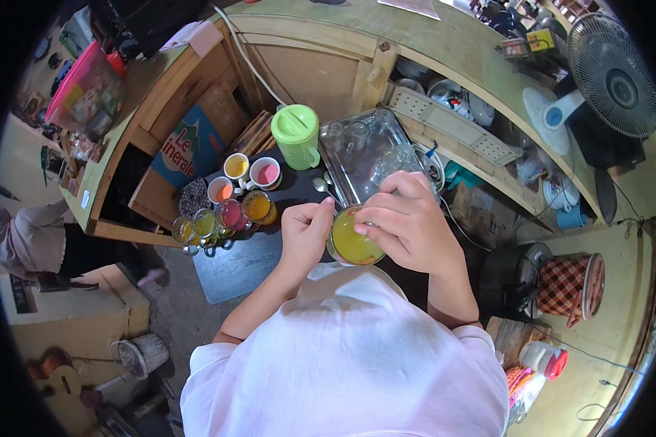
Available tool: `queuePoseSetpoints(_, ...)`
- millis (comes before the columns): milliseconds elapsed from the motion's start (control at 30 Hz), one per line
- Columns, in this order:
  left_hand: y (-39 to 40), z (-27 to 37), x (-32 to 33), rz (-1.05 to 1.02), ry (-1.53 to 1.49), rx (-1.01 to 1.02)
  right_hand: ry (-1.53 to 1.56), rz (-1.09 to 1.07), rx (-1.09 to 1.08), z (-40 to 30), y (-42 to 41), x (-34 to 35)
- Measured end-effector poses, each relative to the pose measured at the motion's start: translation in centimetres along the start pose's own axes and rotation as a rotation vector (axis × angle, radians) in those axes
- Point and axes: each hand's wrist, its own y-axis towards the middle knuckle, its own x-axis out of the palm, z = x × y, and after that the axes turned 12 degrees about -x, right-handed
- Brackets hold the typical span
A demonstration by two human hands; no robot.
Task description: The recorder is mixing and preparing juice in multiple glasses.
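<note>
A glass mug of yellow-green drink is close in front of my chest. My left hand is closed at its left side, thumb up, apparently on the mug's handle, which is hidden. My right hand is over the mug's right rim, its fingers pinching something thin, perhaps a spoon handle, mostly hidden by the fingers. To the left stand glass mugs with yellow, green, pink and orange drinks, and white cups with yellow, pink and orange contents. Metal spoons lie beyond my left hand.
A green lidded pitcher stands behind the cups. The metal tray holds several clear glass items. Wooden shelving curves around the far side, with an electric fan at right. A person is at far left.
</note>
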Motion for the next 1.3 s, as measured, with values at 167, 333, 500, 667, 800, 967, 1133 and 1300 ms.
queuePoseSetpoints(167,0.1,0.1,1.7,-0.038,0.028,-0.015,0.178,-0.112,0.056,-0.4,-1.6,-0.9)
queuePoseSetpoints(333,0.2,0.1,2.7,-0.126,0.052,-0.008,0.017,0.046,0.109,-0.9,-2.8,-1.7)
queuePoseSetpoints(500,0.2,-0.1,3.9,-0.171,-0.007,-0.019,-0.081,-0.006,0.156,-1.3,-4.1,-2.3)
queuePoseSetpoints(667,-0.1,0.1,4.9,-0.196,0.039,-0.039,0.05,0.048,0.2,-2.0,-5.0,-2.8)
queuePoseSetpoints(800,-0.1,0.1,5.2,-0.23,0.07,-0.03,-0.099,0.077,0.195,-2.1,-5.2,-3.4)
queuePoseSetpoints(967,-0.3,-0.3,5.6,-0.23,0.067,-0.032,0.025,-0.052,0.24,-2.4,-5.9,-3.7)
queuePoseSetpoints(1133,-0.6,0.0,5.9,-0.248,0.06,-0.019,0.028,0.057,0.208,-2.7,-5.8,-4.1)
queuePoseSetpoints(1300,-0.7,-0.2,5.6,-0.218,0.054,-0.026,-0.098,0.03,0.196,-2.5,-5.5,-4.4)
